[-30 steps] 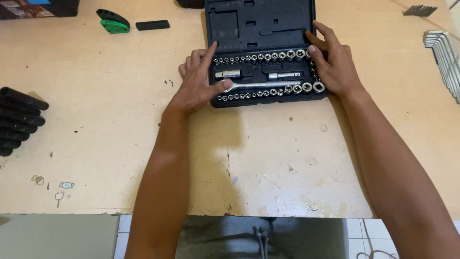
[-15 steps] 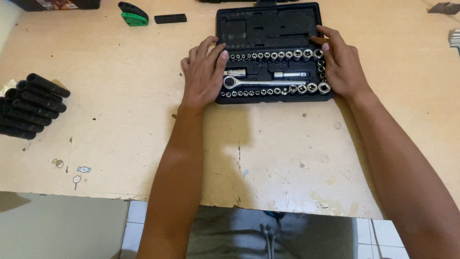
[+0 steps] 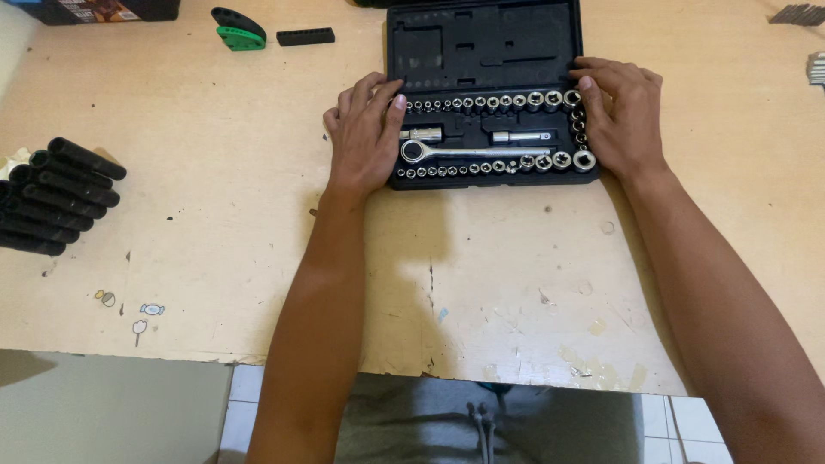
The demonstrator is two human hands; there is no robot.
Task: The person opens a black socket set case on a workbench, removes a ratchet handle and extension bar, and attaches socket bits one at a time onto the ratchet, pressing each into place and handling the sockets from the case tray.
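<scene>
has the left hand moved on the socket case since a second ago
No. The left hand stays on the left edge of the socket case, beside the ratchet.

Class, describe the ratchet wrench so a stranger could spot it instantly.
Find the open black plastic socket case on the worn wooden table, between the left hand and right hand. Between its two socket rows lies the chrome ratchet wrench: the only long, round-headed piece.

Single head-worn camera looked steeply down from above near edge of surface (image 3: 215, 223). Faced forward over forearms. Close range: socket set case (image 3: 485, 51) sat top centre, floor tiles and lap at bottom.
</scene>
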